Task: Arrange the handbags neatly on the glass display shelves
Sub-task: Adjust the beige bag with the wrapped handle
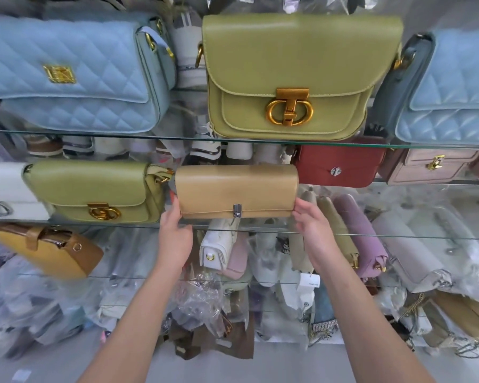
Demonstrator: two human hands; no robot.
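Note:
A tan flap handbag [237,190] with a small silver clasp stands upright on the middle glass shelf [398,235]. My left hand [174,233] grips its lower left corner, fingers reaching behind the bag. My right hand [311,225] holds its lower right corner with the thumb at the front. Left of it stands a green handbag [94,189] with a gold clasp. To the right, further back, sit a red handbag [340,167] and a pink handbag [432,167].
The top glass shelf [94,133] carries a blue quilted bag [72,73], a large green bag [291,73] and another blue quilted bag [454,92]. A mustard bag [50,252] sits lower left. Rolled and plastic-wrapped bags [357,239] crowd the lower shelves.

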